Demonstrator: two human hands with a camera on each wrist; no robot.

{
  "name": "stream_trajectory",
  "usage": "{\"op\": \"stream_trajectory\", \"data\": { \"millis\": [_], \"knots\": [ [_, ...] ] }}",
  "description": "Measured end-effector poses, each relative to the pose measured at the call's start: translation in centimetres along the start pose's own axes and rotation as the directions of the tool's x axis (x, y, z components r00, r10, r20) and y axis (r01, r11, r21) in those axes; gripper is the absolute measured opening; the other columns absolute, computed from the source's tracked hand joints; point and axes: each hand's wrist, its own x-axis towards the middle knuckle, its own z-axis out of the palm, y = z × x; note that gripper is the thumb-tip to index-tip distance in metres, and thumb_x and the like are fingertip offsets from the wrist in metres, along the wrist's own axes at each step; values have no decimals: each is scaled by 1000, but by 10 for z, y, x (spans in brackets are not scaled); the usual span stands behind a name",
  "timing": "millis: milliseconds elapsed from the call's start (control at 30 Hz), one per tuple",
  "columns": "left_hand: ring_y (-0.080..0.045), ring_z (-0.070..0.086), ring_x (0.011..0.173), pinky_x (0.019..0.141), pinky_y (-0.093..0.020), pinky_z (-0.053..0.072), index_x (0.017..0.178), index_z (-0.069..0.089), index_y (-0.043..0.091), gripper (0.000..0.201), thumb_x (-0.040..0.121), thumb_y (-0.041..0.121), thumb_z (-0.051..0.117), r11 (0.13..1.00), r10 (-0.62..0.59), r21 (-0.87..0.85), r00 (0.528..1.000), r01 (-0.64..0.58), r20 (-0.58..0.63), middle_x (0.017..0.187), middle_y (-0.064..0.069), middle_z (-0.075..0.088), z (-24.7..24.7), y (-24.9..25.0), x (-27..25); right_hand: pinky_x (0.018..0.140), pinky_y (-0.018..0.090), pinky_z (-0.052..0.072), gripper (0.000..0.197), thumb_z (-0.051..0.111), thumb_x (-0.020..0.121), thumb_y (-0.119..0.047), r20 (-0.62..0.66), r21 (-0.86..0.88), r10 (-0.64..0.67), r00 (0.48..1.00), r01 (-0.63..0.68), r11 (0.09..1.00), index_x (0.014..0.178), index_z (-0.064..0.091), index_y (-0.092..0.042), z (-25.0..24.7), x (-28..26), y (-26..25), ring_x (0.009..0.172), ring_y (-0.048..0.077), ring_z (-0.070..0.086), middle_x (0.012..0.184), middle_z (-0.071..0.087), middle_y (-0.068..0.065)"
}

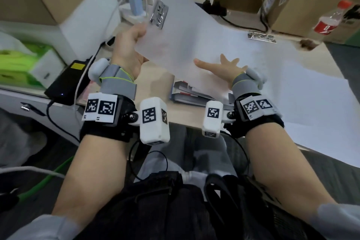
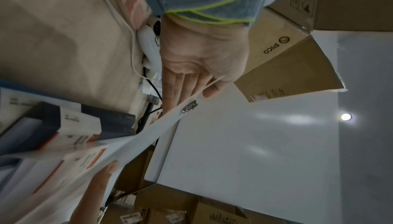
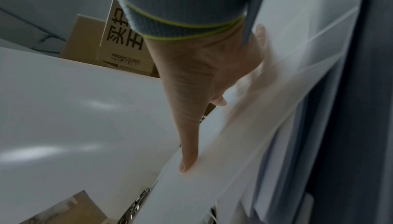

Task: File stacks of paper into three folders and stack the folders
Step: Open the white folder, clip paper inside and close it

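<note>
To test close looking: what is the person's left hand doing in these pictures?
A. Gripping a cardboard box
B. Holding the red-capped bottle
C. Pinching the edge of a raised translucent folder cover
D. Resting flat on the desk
C: the left hand pinches the lifted folder cover at its edge, thumb on top and fingers beneath.

the head camera looks steeply down from above the person's lap, over both forearms to the desk (image 1: 187, 117), and takes in the far cardboard boxes (image 1: 303, 6). the left wrist camera sits close under the left hand (image 2: 199, 54), facing along the fingers and upward. the right wrist camera sits close behind the right hand (image 3: 197, 79), facing along it. all three views share the raised translucent folder (image 1: 191, 31) and the boxes.
</note>
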Motion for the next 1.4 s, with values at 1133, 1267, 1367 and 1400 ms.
{"op": "stream_trajectory", "data": {
  "millis": [1133, 1267, 1367, 1400],
  "knots": [
    [-20, 65, 72, 44, -24, 54, 93, 58, 7, 11, 96, 5, 47, 857, -327, 323, 908, 402, -263, 109, -16, 60, -38, -31, 64, 112, 61, -5, 102, 46, 71, -82, -27, -168, -1, 1000, -3, 986, 149, -5, -40, 10, 73, -46, 138, 52, -19, 158, -19, 7],
    [-11, 60, 72, 45, -16, 53, 82, 57, 15, 20, 96, 6, 48, 867, -340, 293, 908, 404, -246, 86, -2, 63, -40, -40, 65, 111, 64, -7, 103, 44, 69, -84, -25, -156, 2, 1000, -6, 988, 148, -6, -41, 13, 78, -41, 138, 50, -22, 158, -21, 4],
    [-14, 67, 66, 45, -22, 53, 96, 59, 8, 11, 97, 8, 48, 891, -366, 206, 908, 406, -205, 85, -6, 68, -41, -35, 62, 111, 64, -8, 103, 45, 68, -85, -26, -138, 3, 1000, -7, 990, 148, -5, -42, 15, 80, -40, 138, 49, -23, 158, -21, 3],
    [-15, 66, 65, 45, -22, 53, 99, 59, 6, 12, 97, 8, 48, 891, -365, 208, 910, 403, -197, 88, -8, 67, -41, -32, 61, 111, 64, -8, 104, 45, 68, -85, -27, -134, 4, 1000, -7, 991, 148, -5, -42, 15, 80, -40, 138, 49, -23, 158, -21, 3]
  ]
}}
